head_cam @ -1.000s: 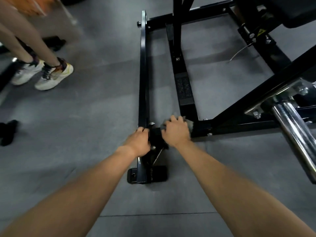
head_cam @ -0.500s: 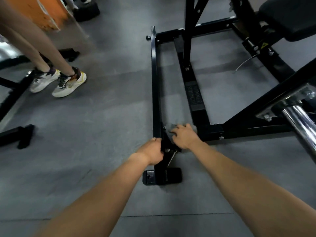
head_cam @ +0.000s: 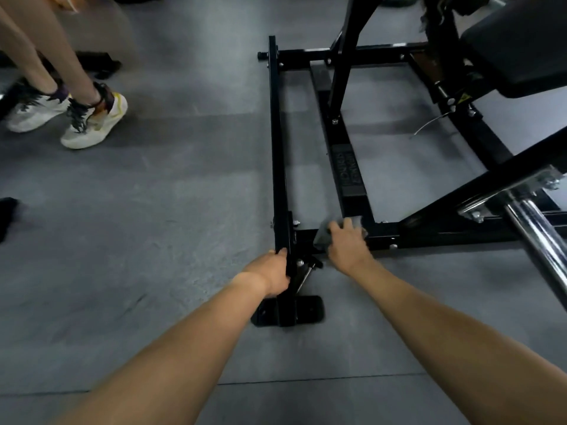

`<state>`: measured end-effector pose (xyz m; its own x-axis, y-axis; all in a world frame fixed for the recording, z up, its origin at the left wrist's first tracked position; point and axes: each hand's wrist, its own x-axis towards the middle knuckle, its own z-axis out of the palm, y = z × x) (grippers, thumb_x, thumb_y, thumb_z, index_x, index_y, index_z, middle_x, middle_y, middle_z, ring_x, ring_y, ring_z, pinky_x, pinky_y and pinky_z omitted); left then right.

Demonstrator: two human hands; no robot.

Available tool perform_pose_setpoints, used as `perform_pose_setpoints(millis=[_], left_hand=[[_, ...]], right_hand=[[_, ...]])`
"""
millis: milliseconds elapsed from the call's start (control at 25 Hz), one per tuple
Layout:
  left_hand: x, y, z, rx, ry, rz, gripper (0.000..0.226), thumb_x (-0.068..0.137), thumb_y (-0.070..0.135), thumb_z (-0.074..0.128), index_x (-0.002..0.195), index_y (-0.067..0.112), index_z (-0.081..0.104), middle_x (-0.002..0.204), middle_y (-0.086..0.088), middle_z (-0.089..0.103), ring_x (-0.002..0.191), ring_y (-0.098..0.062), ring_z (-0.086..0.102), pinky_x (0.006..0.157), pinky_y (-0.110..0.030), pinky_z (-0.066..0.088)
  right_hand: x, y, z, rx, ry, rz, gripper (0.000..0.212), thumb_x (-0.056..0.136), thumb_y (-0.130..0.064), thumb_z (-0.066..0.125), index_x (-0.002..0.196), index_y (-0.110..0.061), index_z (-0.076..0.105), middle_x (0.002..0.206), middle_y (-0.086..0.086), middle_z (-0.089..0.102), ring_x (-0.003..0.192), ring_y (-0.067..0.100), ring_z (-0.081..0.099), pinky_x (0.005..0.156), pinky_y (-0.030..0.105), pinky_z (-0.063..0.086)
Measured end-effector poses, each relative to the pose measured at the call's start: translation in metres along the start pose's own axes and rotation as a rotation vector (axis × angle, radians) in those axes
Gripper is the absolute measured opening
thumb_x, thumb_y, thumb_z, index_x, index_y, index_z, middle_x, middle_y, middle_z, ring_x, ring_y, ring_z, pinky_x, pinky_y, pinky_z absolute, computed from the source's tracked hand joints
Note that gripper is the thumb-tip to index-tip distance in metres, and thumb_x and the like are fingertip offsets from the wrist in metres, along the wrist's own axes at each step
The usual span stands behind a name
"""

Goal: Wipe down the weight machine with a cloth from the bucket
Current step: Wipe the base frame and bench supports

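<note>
The fingers of the left hand [head_cam: 270, 276] are curled round the near end of a black side rail [head_cam: 277, 148], thumb and fingertips clamping the tube from either side. Just right of them, the fingers of the right hand [head_cam: 348, 243] are bent over a grey cloth [head_cam: 322, 234] and hold it down on the black cross bar [head_cam: 429, 233] where that bar meets the rail. The cloth is bunched under the palm, with one edge showing to the left of the knuckles and another beyond the fingertips.

Both bars belong to the weight machine [head_cam: 349, 185], whose frame lies flat on the floor and stretches away from the fingers. Below the left hand, nearer the person, the rail ends in a flat foot plate [head_cam: 310, 309] resting on the grey floor [head_cam: 168, 210]. Well to the right of the right hand, a chrome bar [head_cam: 543, 237] slants toward the picture's edge, and far beyond it sits a black seat pad [head_cam: 518, 47].

Far to the left of both hands, another person's legs stand in pale sneakers [head_cam: 92, 124].
</note>
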<state>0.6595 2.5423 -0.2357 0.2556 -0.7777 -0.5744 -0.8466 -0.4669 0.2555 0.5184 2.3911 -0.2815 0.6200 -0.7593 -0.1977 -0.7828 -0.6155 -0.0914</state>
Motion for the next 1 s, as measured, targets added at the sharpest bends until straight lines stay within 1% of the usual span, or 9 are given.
perform_pose_setpoints(millis=[120, 320, 400, 520, 600, 640, 800, 880, 1000], left_hand=[[0.001, -0.007, 0.005, 0.003, 0.004, 0.010, 0.082, 0.101, 0.030, 0.060, 0.164, 0.015, 0.010, 0.162, -0.011, 0.032, 0.140, -0.031, 0.046, 0.111, -0.038, 0.044], [0.007, -0.005, 0.007, -0.006, 0.014, -0.028, 0.091, 0.096, 0.041, 0.068, 0.163, 0.013, 0.014, 0.158, -0.014, 0.037, 0.142, -0.032, 0.044, 0.113, -0.040, 0.041], [0.007, 0.002, 0.004, 0.028, 0.028, -0.058, 0.085, 0.093, 0.042, 0.072, 0.158, 0.008, 0.029, 0.147, -0.016, 0.050, 0.132, -0.033, 0.052, 0.106, -0.039, 0.046], [0.005, 0.021, 0.000, 0.117, 0.062, -0.067, 0.051, 0.092, 0.037, 0.074, 0.127, 0.004, 0.058, 0.121, -0.016, 0.065, 0.110, -0.033, 0.064, 0.085, -0.036, 0.050], [0.005, 0.033, -0.003, 0.173, 0.079, -0.070, 0.030, 0.092, 0.032, 0.075, 0.105, 0.008, 0.062, 0.110, -0.014, 0.068, 0.101, -0.032, 0.067, 0.075, -0.033, 0.047], [0.005, 0.037, -0.003, 0.190, 0.083, -0.073, 0.026, 0.091, 0.031, 0.076, 0.098, 0.011, 0.062, 0.107, -0.013, 0.069, 0.099, -0.032, 0.068, 0.073, -0.032, 0.046], [0.007, 0.036, -0.002, 0.172, 0.088, -0.084, 0.028, 0.089, 0.031, 0.079, 0.089, 0.010, 0.060, 0.084, -0.007, 0.063, 0.087, -0.029, 0.067, 0.068, -0.032, 0.045], [0.008, 0.033, 0.000, 0.146, 0.095, -0.096, 0.033, 0.087, 0.033, 0.081, 0.082, 0.011, 0.057, 0.074, -0.003, 0.056, 0.078, -0.027, 0.063, 0.065, -0.033, 0.044], [0.010, 0.033, 0.000, 0.149, 0.083, -0.109, 0.043, 0.085, 0.034, 0.082, 0.070, 0.016, 0.046, 0.069, -0.001, 0.051, 0.072, -0.023, 0.057, 0.064, -0.033, 0.042]], right_hand=[[-0.009, -0.018, 0.005, 0.074, 0.033, -0.109, 0.034, 0.091, -0.011, 0.057, 0.125, -0.011, 0.051, 0.124, 0.017, 0.057, 0.118, 0.036, 0.054, 0.099, 0.044, 0.045], [-0.008, 0.025, -0.004, 0.323, 0.083, 0.328, 0.028, 0.085, -0.020, 0.065, 0.107, -0.004, 0.067, 0.102, 0.019, 0.072, 0.100, 0.039, 0.068, 0.081, 0.039, 0.055], [-0.009, 0.028, -0.003, 0.380, 0.079, 0.326, 0.026, 0.084, -0.020, 0.068, 0.102, -0.002, 0.071, 0.102, 0.020, 0.073, 0.102, 0.038, 0.069, 0.082, 0.038, 0.055], [-0.013, 0.011, 0.005, 0.377, -0.057, 0.119, 0.026, 0.088, -0.026, 0.070, 0.105, -0.007, 0.077, 0.108, 0.017, 0.075, 0.109, 0.034, 0.067, 0.091, 0.034, 0.052], [-0.013, 0.013, 0.008, 0.378, -0.095, 0.060, 0.028, 0.090, -0.036, 0.069, 0.099, -0.012, 0.080, 0.105, 0.013, 0.076, 0.107, 0.031, 0.068, 0.095, 0.034, 0.052], [-0.011, 0.022, 0.007, 0.402, -0.081, 0.102, 0.029, 0.090, -0.039, 0.068, 0.095, -0.013, 0.080, 0.101, 0.013, 0.076, 0.103, 0.031, 0.069, 0.095, 0.036, 0.053], [-0.006, 0.075, 0.005, 0.535, -0.009, 0.441, 0.025, 0.084, -0.030, 0.073, 0.085, -0.005, 0.072, 0.092, 0.014, 0.074, 0.087, 0.031, 0.070, 0.078, 0.034, 0.058], [-0.008, 0.074, 0.009, 0.516, -0.007, 0.415, 0.028, 0.081, -0.028, 0.075, 0.088, -0.001, 0.072, 0.095, 0.015, 0.073, 0.090, 0.030, 0.069, 0.082, 0.035, 0.058], [-0.010, 0.045, 0.010, 0.499, -0.081, 0.230, 0.027, 0.083, -0.029, 0.075, 0.086, -0.002, 0.078, 0.091, 0.014, 0.075, 0.094, 0.030, 0.070, 0.084, 0.035, 0.057]])
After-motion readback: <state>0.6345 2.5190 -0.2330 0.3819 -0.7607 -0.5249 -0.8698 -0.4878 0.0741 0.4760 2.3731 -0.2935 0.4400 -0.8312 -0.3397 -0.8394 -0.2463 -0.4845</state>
